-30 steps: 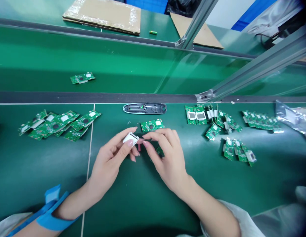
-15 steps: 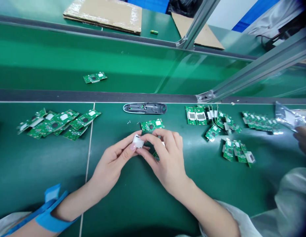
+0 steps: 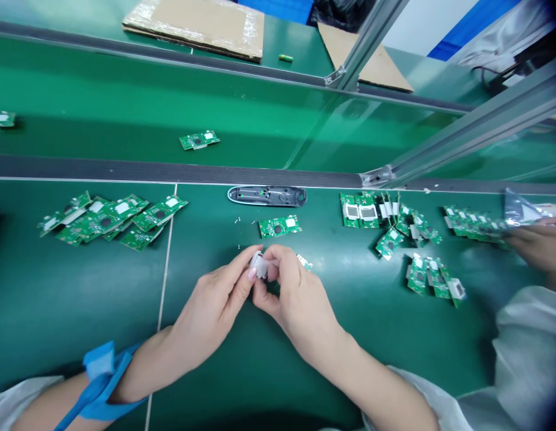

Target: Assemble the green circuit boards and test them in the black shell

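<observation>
Head view: centre frame, your left hand (image 3: 209,308) has its grip closed on the white part (image 3: 260,267), likely steadying it; your right hand (image 3: 302,302) meets its right edge, can't tell if clamped. Circuit board (image 3: 280,226) and dark casing (image 3: 267,196) lie above, probably for easy reach.

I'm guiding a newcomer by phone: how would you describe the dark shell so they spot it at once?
Find the dark rail across the green bench. On its near side, beyond the left hand and right hand, just past a single green circuit board, lies a long, open shell with rounded ends. Among green circuit boards, it alone is dark grey with a pale edge.
</observation>
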`<state>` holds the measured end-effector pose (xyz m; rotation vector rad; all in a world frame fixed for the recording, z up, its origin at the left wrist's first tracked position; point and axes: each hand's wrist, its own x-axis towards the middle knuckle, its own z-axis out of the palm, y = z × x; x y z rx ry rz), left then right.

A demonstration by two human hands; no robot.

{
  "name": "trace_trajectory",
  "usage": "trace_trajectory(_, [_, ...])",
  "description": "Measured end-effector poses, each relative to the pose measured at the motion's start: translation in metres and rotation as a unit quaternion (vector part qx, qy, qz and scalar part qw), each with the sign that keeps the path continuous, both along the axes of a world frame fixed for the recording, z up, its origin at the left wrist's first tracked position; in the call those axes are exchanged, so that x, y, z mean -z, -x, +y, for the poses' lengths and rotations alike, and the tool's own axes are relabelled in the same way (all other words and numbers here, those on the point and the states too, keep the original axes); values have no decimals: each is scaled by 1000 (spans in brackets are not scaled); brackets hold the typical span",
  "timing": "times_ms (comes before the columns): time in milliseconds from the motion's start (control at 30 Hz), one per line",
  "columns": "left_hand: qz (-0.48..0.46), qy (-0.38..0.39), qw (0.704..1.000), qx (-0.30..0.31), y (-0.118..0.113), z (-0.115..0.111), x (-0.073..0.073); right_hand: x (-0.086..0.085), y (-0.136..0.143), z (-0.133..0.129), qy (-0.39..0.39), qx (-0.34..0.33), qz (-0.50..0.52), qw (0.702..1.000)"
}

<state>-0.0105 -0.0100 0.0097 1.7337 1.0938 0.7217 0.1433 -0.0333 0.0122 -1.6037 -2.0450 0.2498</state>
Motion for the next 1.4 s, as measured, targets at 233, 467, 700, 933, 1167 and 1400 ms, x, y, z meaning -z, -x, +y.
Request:
trace_trajectory(233, [-126,166,978,0,-2,0,1,-5,-2,0,-18,1,5,1000])
trace_trajectory(467, [-320,380,867,37,-1,10,-2,-8,-14,0,46,-43,111,992])
trace_trajectory(700, [-384,463,791,112,8,19,-4,-22,-31,8,302,-73,507,804])
trace_trajectory(933, [-475,502,710,133,12,16,-2,-16,-47,21,455,-114,753,462])
trace_trajectory(1167, [-490,494,705,137,15,16,2,3,-41,19,447,-192,806,337])
trace_trajectory(1400, [-425,485,757,99,14,19,-10,4,-39,19,428,-177,814,350])
